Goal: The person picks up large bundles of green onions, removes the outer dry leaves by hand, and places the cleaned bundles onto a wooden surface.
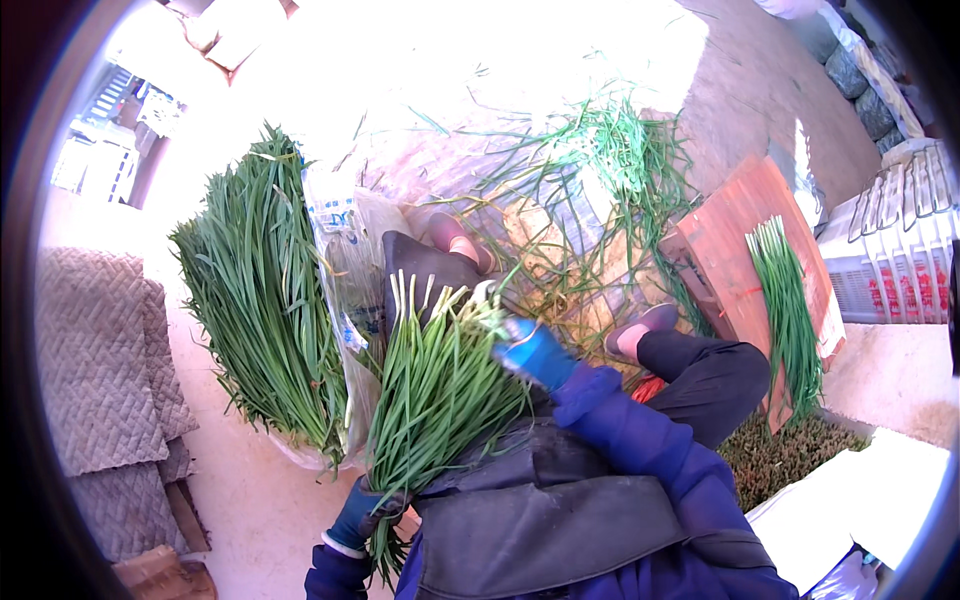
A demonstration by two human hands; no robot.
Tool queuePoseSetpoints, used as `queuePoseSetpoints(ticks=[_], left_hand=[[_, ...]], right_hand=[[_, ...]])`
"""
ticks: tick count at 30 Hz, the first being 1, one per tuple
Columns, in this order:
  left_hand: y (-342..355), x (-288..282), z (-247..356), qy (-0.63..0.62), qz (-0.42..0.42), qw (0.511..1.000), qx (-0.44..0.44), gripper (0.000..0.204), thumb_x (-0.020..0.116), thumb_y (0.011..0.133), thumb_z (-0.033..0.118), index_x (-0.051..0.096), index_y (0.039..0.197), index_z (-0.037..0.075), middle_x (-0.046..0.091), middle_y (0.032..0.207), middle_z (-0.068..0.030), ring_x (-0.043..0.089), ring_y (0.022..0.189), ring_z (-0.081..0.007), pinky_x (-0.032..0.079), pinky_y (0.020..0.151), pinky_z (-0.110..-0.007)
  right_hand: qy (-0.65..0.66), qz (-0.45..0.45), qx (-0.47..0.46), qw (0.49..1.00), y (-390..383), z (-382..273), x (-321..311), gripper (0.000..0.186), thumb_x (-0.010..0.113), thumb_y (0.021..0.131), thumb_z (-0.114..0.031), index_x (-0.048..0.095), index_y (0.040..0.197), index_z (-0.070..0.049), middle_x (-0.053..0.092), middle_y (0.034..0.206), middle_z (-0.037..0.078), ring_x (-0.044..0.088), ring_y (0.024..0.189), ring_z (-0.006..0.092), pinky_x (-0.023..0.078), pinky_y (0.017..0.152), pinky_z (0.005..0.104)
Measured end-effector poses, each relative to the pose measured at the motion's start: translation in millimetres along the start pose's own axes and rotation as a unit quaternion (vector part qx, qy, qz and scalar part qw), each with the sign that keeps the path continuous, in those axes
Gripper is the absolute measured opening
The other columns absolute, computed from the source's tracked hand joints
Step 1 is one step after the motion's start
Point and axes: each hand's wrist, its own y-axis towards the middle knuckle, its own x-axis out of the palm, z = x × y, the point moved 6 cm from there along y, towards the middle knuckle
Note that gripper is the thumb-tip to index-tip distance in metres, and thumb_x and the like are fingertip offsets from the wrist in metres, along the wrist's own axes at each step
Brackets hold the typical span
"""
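Observation:
A thick bunch of long green chives (435,390) lies across my lap, white cut ends pointing away from me. My left hand (362,512), in a dark blue glove, grips the bunch low down near its leafy end. My right hand (533,352), in a bright blue glove, rests on the upper right side of the bunch near the white ends. Whether that hand holds any stalks is hidden. I wear a dark apron (550,510) and blue sleeves.
A big pile of chives (262,290) lies on a plastic sheet at my left. Loose stalks and trimmings (600,170) are scattered ahead. A wooden board (735,245) at right carries a small bunch (790,300). White crates (900,250) stand far right, woven mats (100,360) far left.

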Motion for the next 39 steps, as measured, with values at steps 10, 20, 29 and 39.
queuePoseSetpoints(ticks=[10, 20, 29, 39], left_hand=[[-8.4, 18.0, 16.0, 0.039, 0.071, 0.996, 0.037, 0.032, 0.065, 0.078, 0.004, 0.056, 0.109, -0.002, 0.064, 0.084, -0.0072, 0.057, 0.063, -0.0074, 0.044, 0.055, -0.017], [-9.9, 34.9, 33.1, -0.063, 0.052, 0.996, -0.034, 0.041, 0.065, 0.077, 0.002, 0.053, 0.116, -0.001, 0.065, 0.082, -0.0063, 0.055, 0.061, -0.0077, 0.041, 0.055, -0.019], [-14.3, 85.5, 118.4, 0.214, 0.078, 0.973, -0.045, 0.048, 0.069, 0.074, 0.0, 0.054, 0.119, 0.0, 0.066, 0.083, -0.0032, 0.061, 0.073, -0.0095, 0.05, 0.059, -0.024], [-17.1, 195.9, 264.1, 0.789, 0.129, 0.508, 0.321, 0.076, 0.073, 0.062, 0.009, 0.046, 0.132, 0.008, 0.063, 0.091, -0.0139, 0.062, 0.068, -0.0251, 0.053, 0.059, -0.036]], right_hand=[[0.188, -0.088, 0.224, 0.952, 13.3, -71.7, -17.9, 0.017, 0.06, 0.089, -0.018, 0.056, 0.097, -0.003, 0.056, 0.067, 0.0, 0.05, 0.05, 0.0084, 0.042, 0.046, 0.023], [-0.323, 0.088, -0.037, 0.942, 34.6, -39.2, -116.0, 0.029, 0.057, 0.083, -0.035, 0.057, 0.09, -0.007, 0.059, 0.065, 0.017, 0.058, 0.062, 0.0383, 0.046, 0.058, 0.0462], [0.205, 0.083, 0.132, 0.966, 59.1, 27.1, -161.3, 0.089, 0.072, 0.071, -0.051, 0.037, 0.134, 0.0, 0.059, 0.117, 0.02, 0.06, 0.103, 0.0303, 0.049, 0.084, 0.0361], [0.433, 0.177, 0.069, 0.881, 38.5, 5.5, -165.7, 0.013, 0.054, 0.091, -0.02, 0.058, 0.094, -0.008, 0.061, 0.077, 0.002, 0.046, 0.051, 0.0076, 0.037, 0.042, 0.021]])
